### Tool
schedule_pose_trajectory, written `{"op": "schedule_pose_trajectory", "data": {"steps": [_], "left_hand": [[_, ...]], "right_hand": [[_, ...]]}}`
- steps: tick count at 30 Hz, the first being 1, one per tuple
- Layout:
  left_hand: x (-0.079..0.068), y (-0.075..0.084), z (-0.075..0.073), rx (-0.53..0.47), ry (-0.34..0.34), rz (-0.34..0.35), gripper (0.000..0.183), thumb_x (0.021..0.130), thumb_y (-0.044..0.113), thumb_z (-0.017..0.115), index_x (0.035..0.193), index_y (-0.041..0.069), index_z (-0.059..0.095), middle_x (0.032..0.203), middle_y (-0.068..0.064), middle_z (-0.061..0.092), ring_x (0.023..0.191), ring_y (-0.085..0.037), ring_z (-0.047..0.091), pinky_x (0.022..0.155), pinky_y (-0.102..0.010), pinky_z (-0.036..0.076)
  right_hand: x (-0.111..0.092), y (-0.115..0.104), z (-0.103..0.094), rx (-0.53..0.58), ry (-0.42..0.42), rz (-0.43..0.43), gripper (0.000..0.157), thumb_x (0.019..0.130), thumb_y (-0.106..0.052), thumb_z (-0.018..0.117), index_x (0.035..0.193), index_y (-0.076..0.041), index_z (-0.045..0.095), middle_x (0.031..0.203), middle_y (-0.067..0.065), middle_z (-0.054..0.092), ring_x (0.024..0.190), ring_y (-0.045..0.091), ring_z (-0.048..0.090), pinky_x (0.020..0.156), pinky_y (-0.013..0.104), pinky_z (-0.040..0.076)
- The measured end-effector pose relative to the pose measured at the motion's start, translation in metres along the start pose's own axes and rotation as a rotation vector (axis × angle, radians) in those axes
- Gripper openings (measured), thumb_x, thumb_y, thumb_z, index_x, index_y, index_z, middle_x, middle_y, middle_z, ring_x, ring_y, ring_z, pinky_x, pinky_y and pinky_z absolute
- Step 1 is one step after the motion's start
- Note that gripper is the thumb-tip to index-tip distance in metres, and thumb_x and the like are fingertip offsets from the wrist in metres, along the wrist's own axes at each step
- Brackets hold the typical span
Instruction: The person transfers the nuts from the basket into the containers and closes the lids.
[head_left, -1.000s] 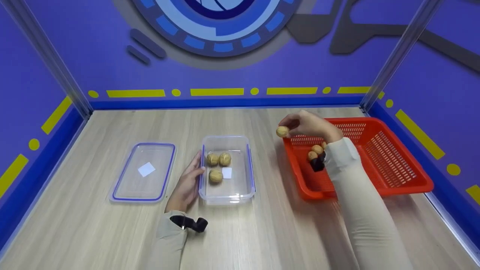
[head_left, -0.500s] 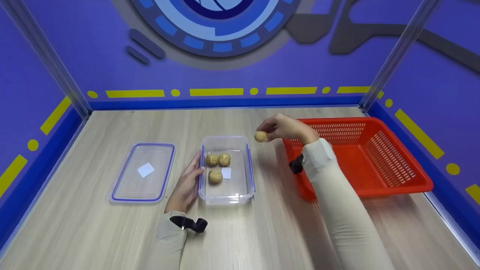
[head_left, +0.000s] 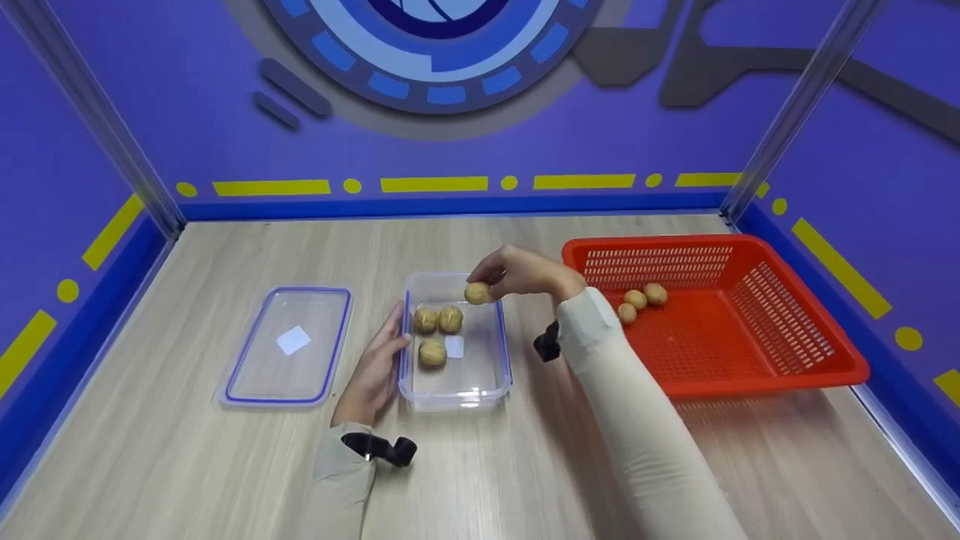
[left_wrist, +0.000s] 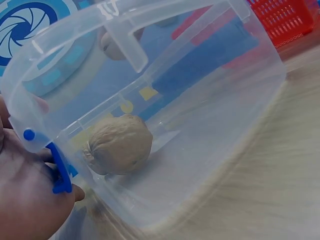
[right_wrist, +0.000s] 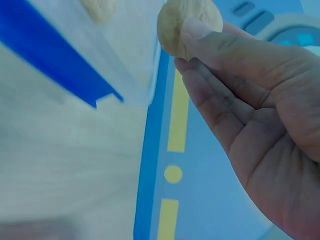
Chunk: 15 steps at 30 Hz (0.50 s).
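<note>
In the head view a clear plastic food container [head_left: 480, 379] holds three walnuts, one of them the near walnut [head_left: 432, 352]. My left hand [head_left: 373, 373] rests along the container's left wall, fingers extended, by the blue clip [left_wrist: 61, 170] seen in the left wrist view. Over the container's far right rim, my right hand [head_left: 521, 271] pinches another walnut [head_left: 477, 292] between thumb and fingertips. The right wrist view shows the thumb pressed on that walnut [right_wrist: 172, 27], above and apart from those in the container.
A red plastic basket [head_left: 720, 388] stands at the right with three walnuts [head_left: 635, 299] by its left wall. The container's clear lid [head_left: 289, 375], with a blue seal, lies flat on the left of the wooden table [head_left: 187, 450]. Blue-purple panels [head_left: 450, 161] enclose the table.
My right hand has carried its walnut leftward from the basket's far left corner to above the container. My left hand and the container have stayed in place.
</note>
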<state>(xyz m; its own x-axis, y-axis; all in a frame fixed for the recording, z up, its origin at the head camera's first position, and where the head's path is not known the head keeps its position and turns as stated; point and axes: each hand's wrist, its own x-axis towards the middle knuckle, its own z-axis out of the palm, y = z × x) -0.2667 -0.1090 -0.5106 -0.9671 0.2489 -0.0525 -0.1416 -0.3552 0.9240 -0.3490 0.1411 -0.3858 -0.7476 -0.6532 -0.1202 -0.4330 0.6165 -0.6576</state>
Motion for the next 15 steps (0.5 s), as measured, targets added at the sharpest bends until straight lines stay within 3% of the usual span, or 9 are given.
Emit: {"op": "schedule_pose_trajectory", "data": {"steps": [15], "left_hand": [[0.000, 0.002, 0.002, -0.039, -0.010, 0.020, 0.066, 0.094, -0.004, 0.032, 0.154, 0.005, 0.006, 0.162, -0.008, -0.008, 0.149, -0.024, -0.012, 0.122, -0.037, -0.008]], "right_hand": [[0.025, -0.013, 0.028, -0.028, -0.079, 0.001, 0.040, 0.078, 0.008, 0.069, 0.116, -0.003, 0.069, 0.111, 0.013, 0.072, 0.102, 0.022, 0.068, 0.086, 0.027, 0.057]]}}
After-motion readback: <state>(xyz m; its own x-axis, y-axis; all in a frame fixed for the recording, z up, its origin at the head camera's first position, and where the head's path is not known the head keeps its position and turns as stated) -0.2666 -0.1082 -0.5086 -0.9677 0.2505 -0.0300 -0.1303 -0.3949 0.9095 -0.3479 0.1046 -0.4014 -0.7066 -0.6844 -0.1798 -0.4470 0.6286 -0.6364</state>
